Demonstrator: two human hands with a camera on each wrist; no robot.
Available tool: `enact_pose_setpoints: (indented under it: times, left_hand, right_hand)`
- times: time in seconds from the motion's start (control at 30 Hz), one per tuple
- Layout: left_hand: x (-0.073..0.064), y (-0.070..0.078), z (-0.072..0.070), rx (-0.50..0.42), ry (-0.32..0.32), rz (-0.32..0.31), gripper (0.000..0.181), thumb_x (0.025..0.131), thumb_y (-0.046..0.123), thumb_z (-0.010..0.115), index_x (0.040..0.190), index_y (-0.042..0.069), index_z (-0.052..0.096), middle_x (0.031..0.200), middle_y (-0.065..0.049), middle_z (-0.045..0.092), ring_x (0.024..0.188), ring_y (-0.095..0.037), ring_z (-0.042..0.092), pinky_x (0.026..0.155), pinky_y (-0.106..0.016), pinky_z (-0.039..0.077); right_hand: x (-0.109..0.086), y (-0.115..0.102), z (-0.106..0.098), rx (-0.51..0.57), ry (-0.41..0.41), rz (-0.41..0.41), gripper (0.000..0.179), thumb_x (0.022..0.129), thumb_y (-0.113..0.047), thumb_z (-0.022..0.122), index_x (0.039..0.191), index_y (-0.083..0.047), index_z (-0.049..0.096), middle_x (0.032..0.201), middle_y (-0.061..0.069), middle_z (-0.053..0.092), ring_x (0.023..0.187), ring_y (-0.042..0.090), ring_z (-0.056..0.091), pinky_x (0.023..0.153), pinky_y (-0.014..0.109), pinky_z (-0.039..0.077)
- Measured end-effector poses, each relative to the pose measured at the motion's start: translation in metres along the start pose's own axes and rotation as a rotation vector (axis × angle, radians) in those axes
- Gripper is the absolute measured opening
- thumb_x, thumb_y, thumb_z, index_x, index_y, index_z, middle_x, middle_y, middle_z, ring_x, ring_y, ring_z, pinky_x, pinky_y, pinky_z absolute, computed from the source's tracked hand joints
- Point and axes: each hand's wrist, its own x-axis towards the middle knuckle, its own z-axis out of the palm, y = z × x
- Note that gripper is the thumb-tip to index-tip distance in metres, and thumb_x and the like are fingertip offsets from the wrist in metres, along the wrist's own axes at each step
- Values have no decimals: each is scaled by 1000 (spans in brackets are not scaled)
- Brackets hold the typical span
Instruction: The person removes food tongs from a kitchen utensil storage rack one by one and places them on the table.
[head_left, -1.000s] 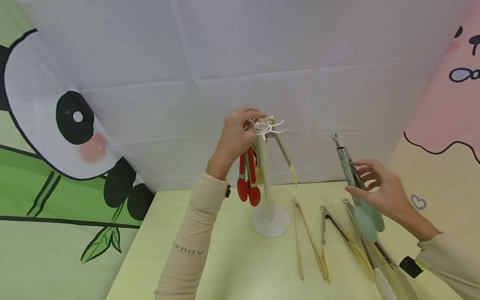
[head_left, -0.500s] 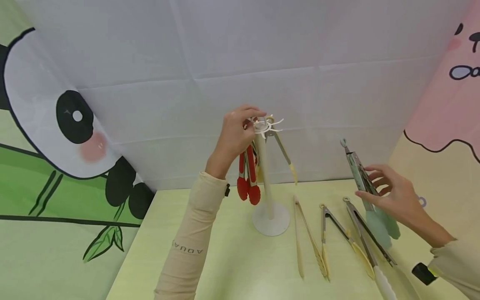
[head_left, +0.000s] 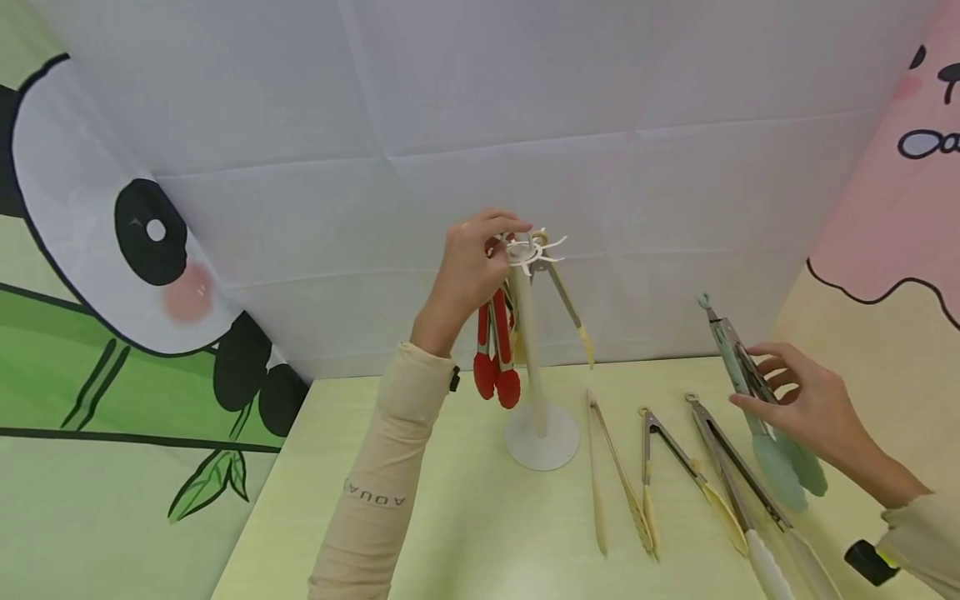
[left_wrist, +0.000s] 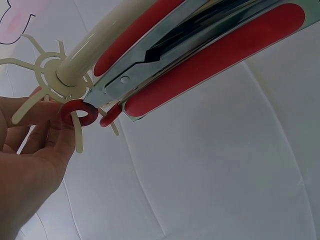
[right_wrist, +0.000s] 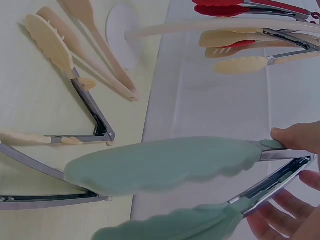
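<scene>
A cream stand [head_left: 542, 446] has a pole and a ring of curved hooks [left_wrist: 42, 75] at its top. My left hand [head_left: 472, 254] pinches the hook ring on its left side, thumb and fingers close to the red loop of the red tongs [head_left: 508, 387]. That loop hangs over one hook [left_wrist: 78, 132]. At the right, my right hand [head_left: 813, 400] grips mint-green tongs [head_left: 780, 471] by the arms, held up above the table with the hanging loop upward and the scalloped heads down. In the right wrist view the green heads [right_wrist: 165, 165] are spread apart.
Yellow-tipped tongs [head_left: 567, 304] and others hang from the stand's far side. On the pale table [head_left: 465, 517] lie wooden-coloured tongs [head_left: 598, 492], yellow-headed tongs [head_left: 678, 456] and white-tipped tongs [head_left: 767, 567]. A pale curtain [head_left: 315, 225] stands behind.
My right hand has moved right and slightly down with the green tongs, away from the stand. My left hand stays at the hook ring.
</scene>
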Motion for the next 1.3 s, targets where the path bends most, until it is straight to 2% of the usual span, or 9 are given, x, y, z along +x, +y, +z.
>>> enact_pose_setpoints:
  times: [0.83,1.3]
  left_hand:
    - [0,0,1,1,-10,-5,45,84,-14,39,111,5,71,112,-7,63,65,-18,45,54,-24,35]
    - [-2,-1,1,-11,-6,-20,45,84,-15,41,111,5,71,113,-7,63,67,-17,46,54,-23,36]
  right_hand:
    - [-24,41,-5,-105,-32,61,58,68,-17,85,118,-6,57,89,17,63,63,-4,52,49,23,42]
    - [-32,51,-3,-162,-55,82,61,68,-20,85,118,-2,56,87,17,62,61,0,52,48,24,41]
